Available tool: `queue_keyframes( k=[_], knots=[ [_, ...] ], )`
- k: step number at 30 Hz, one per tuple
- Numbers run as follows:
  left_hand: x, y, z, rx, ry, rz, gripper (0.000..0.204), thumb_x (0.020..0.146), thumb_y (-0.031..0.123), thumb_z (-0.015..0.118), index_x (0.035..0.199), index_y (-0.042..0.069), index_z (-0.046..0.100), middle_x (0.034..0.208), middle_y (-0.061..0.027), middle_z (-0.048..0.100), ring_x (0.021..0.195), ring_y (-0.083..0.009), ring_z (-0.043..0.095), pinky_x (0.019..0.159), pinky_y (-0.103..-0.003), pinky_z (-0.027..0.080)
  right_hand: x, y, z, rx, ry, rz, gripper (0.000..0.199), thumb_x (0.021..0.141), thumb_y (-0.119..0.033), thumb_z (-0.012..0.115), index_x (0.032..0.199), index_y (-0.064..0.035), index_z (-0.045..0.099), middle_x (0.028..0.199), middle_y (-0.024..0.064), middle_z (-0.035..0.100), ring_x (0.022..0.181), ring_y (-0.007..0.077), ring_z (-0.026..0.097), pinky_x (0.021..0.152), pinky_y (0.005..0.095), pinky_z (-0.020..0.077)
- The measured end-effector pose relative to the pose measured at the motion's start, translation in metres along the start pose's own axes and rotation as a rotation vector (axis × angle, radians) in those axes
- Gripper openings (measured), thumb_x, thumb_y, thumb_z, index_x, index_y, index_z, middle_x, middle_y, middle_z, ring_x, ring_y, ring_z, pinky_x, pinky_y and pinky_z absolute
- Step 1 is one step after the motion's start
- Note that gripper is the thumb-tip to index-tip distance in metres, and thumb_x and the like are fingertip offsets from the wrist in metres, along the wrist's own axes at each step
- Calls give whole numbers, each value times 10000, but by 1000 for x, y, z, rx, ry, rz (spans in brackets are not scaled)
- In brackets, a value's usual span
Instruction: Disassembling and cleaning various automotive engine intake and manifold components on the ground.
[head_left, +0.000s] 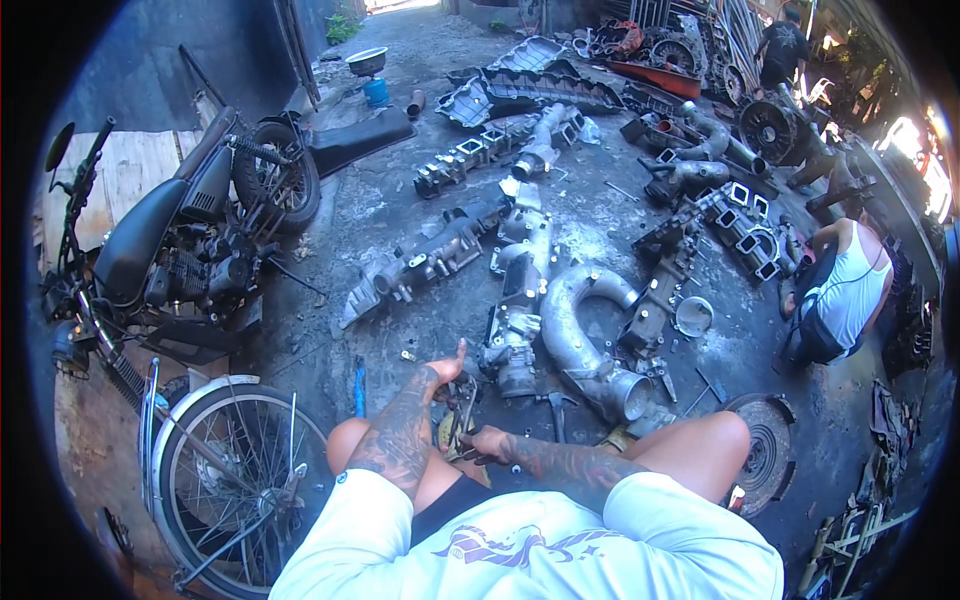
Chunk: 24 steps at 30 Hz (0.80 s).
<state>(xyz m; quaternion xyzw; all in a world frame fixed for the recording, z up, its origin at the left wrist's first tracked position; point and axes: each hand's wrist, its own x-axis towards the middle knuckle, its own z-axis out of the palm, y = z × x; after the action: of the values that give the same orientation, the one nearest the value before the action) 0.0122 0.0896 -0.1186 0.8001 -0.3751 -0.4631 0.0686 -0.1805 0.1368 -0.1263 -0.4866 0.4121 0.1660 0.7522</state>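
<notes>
person squats on the oily floor (330, 230), both hands working a small metal part (455, 420) low between the knees, just this side of the curved aluminium pipe (580, 335). left hand (443, 372) is raised over the part, thumb up, fingers loosely apart, gripping nothing clear. right hand (490, 442) is closed on a dark hand tool (468, 455), exact grip hard to tell. looks like mid-disassembly of the part; next move likely needs the left hand to steady it while the tool bites. hammer (553, 405) lies near the pipe's mouth, motorcycle (170, 250) well left of the pipe.
</notes>
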Motion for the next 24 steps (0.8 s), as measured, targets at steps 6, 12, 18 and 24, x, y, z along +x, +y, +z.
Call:
queue_keyframes(
  k=[6,12,18,24],
  knots=[
    [-32,36,-7,177,132,117,738,904,609,208,1195,7,519,1200,-200,548,1109,-346,520,1007,-432,355,-13,2,12,264,85,25,389,953,-314,449,998,56,561,916,129,629,753,234,628,627,349,559],
    [-32,47,24,261,617,750,481,911,422,446,1173,32,547,1196,-187,549,1191,-378,435,1040,-442,309,-6,5,-5,339,64,1,451,955,-348,430,1022,88,525,963,169,618,782,265,643,648,372,564],
    [-15,24,18,205,486,536,509,929,443,391,1198,30,520,1182,-201,556,1164,-369,464,1062,-434,269,-34,-29,-110,-704,105,25,459,929,-423,439,1083,-23,603,903,111,645,806,194,602,738,361,475],
    [-13,31,11,58,306,381,776,838,626,427,1302,4,411,1212,-244,527,1157,-366,485,1025,-407,324,-34,-140,-155,-1462,319,-64,537,865,-510,470,1036,-30,636,1034,192,630,1011,326,586,869,398,452]
  ],
)
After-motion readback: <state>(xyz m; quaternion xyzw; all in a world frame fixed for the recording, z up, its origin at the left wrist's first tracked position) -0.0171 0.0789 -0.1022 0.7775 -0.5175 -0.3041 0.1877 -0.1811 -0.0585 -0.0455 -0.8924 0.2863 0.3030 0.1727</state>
